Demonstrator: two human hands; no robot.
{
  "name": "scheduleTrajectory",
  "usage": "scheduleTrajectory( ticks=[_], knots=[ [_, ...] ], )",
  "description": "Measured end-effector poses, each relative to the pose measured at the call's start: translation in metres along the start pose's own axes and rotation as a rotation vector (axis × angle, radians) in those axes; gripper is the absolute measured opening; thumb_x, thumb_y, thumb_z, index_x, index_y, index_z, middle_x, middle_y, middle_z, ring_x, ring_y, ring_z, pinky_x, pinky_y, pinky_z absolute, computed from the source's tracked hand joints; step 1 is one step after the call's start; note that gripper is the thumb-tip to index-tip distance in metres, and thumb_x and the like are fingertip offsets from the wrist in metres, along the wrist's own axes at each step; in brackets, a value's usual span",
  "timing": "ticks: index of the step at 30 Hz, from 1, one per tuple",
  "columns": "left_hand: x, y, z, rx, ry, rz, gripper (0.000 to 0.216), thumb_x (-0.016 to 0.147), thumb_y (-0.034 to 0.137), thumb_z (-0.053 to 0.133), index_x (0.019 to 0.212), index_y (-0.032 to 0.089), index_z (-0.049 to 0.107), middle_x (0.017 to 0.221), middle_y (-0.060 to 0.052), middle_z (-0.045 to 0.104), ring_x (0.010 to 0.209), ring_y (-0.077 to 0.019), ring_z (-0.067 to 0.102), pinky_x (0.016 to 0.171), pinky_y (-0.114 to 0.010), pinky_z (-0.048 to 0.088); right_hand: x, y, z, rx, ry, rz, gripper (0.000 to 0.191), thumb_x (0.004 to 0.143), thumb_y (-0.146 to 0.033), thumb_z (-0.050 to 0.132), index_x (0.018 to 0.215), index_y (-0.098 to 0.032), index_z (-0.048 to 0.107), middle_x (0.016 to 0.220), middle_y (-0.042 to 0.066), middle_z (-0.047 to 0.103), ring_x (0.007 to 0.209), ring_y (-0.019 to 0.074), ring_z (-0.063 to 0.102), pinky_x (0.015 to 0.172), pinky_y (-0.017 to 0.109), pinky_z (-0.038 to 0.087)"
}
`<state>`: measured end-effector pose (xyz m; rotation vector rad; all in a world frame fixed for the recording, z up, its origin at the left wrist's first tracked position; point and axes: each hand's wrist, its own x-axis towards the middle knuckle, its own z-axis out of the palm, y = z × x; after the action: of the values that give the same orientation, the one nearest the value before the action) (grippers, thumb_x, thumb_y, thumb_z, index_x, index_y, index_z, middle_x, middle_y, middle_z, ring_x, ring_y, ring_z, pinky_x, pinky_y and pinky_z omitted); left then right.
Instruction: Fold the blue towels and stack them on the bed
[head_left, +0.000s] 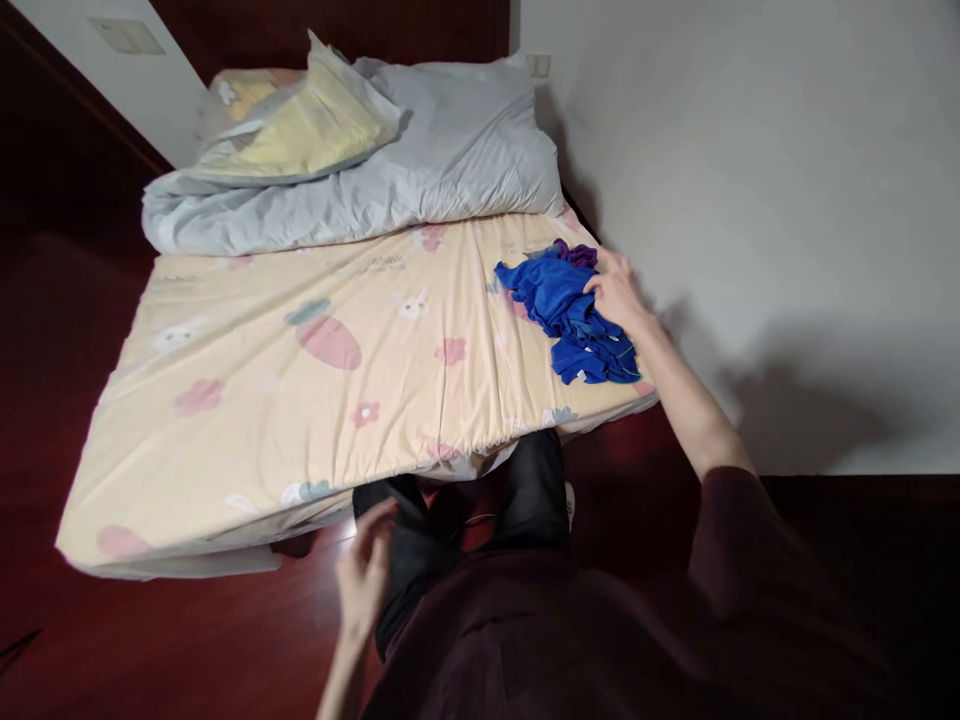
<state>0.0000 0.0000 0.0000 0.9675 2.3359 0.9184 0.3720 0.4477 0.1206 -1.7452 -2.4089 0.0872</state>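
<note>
A crumpled pile of blue clothes (559, 290) lies near the right edge of the bed, with a purple piece of cloth (577, 254) at its far end. My right hand (621, 292) reaches in from the right, its fingers bent onto the blue cloth at the pile's edge; some fingertips are hidden in the folds. Small white tags show at the pile's near side. Down by my left thigh hangs my left hand (365, 565), slightly blurred, fingers loosely bent and apart, holding nothing.
The bed (405, 400) wears a cream fitted sheet with carrots, rabbits and flowers. Across its head lie a bunched grey-white quilt (465, 140) and a pale yellow cloth item (315, 125). A white wall (787, 200) stands close on the right. The floor (187, 640) is dark red.
</note>
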Motion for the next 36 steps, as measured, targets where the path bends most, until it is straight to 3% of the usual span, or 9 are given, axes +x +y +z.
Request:
scheduleTrajectory(
  ticks=[4,7,10,14,18,24,27,31,36],
  knots=[
    [-0.028,-0.066,0.034,-0.218,-0.431,-0.17,0.038,0.076,0.06,0.066,0.086,0.027,0.082,0.094,-0.003,0.081,0.1,-0.0353,0.077,0.09,-0.04,0.06,0.048,0.018,0.084,-0.152,-0.171,0.067,0.032,0.094,-0.011,0.06,0.121,-0.007,0.076,0.177,0.011,0.015,0.159,0.0285,0.013,0.129,0.049,0.008],
    [-0.034,-0.107,0.048,-0.155,-0.578,-0.098,0.049,0.079,0.067,0.057,0.098,0.029,0.081,0.108,-0.007,0.081,0.111,-0.0364,0.075,0.103,-0.045,0.057,0.074,0.028,0.126,-0.289,-0.182,0.138,0.041,0.09,-0.009,0.059,0.129,-0.004,0.071,0.17,0.017,0.032,0.156,0.0326,0.021,0.128,0.052,0.014],
    [-0.019,-0.125,0.051,-0.122,-0.605,-0.083,0.055,0.082,0.072,0.05,0.105,0.03,0.077,0.114,-0.009,0.08,0.106,-0.0352,0.076,0.1,-0.047,0.06,0.084,0.026,0.138,-0.291,-0.123,0.183,0.043,0.09,-0.007,0.053,0.131,-0.004,0.069,0.153,0.021,0.052,0.144,0.0325,0.037,0.123,0.05,0.024],
    [0.002,-0.125,0.054,-0.163,-0.683,-0.078,0.063,0.083,0.074,0.049,0.112,0.024,0.074,0.114,-0.013,0.079,0.099,-0.0332,0.078,0.084,-0.045,0.066,0.067,0.01,0.136,-0.133,0.043,0.003,0.042,0.093,-0.003,0.045,0.123,-0.006,0.073,0.135,0.022,0.063,0.128,0.0303,0.048,0.113,0.044,0.034],
    [0.016,-0.113,0.063,-0.161,-0.685,0.083,0.055,0.089,0.065,0.051,0.113,0.021,0.074,0.111,-0.012,0.079,0.102,-0.0298,0.077,0.093,-0.044,0.063,0.016,-0.022,0.139,0.079,0.073,-0.148,0.038,0.098,-0.006,0.042,0.111,-0.011,0.077,0.12,0.018,0.069,0.117,0.0283,0.055,0.107,0.042,0.041],
    [0.031,-0.066,0.091,-0.23,-0.59,0.36,0.042,0.1,0.048,0.047,0.117,0.02,0.072,0.116,-0.013,0.077,0.108,-0.0263,0.074,0.099,-0.044,0.06,-0.107,-0.105,0.164,0.589,0.08,-0.284,0.031,0.097,-0.009,0.046,0.096,-0.017,0.076,0.106,0.011,0.071,0.102,0.0215,0.064,0.098,0.034,0.05],
    [0.033,-0.041,0.105,-0.281,-0.492,0.482,0.039,0.1,0.038,0.051,0.132,0.02,0.065,0.128,-0.014,0.071,0.119,-0.0264,0.07,0.105,-0.046,0.057,-0.177,-0.157,0.182,0.845,0.079,-0.26,0.024,0.099,-0.016,0.051,0.095,-0.02,0.074,0.102,0.008,0.069,0.099,0.0201,0.066,0.097,0.034,0.052],
    [0.031,-0.026,0.112,-0.269,-0.386,0.605,0.057,0.092,0.024,0.061,0.149,0.019,0.054,0.151,-0.017,0.055,0.144,-0.0305,0.052,0.122,-0.055,0.042,-0.271,-0.218,0.207,1.11,0.016,-0.117,0.019,0.1,-0.028,0.055,0.095,-0.02,0.072,0.1,0.008,0.068,0.096,0.0209,0.066,0.083,0.031,0.054],
    [0.018,-0.028,0.103,-0.229,-0.569,0.68,0.058,0.082,0.008,0.057,0.138,0.021,0.064,0.144,-0.015,0.061,0.137,-0.0285,0.057,0.119,-0.05,0.045,-0.34,-0.248,0.218,1.342,-0.114,0.039,0.02,0.096,-0.039,0.065,0.096,-0.02,0.072,0.098,0.006,0.07,0.087,0.0194,0.067,0.074,0.029,0.055]
  ],
)
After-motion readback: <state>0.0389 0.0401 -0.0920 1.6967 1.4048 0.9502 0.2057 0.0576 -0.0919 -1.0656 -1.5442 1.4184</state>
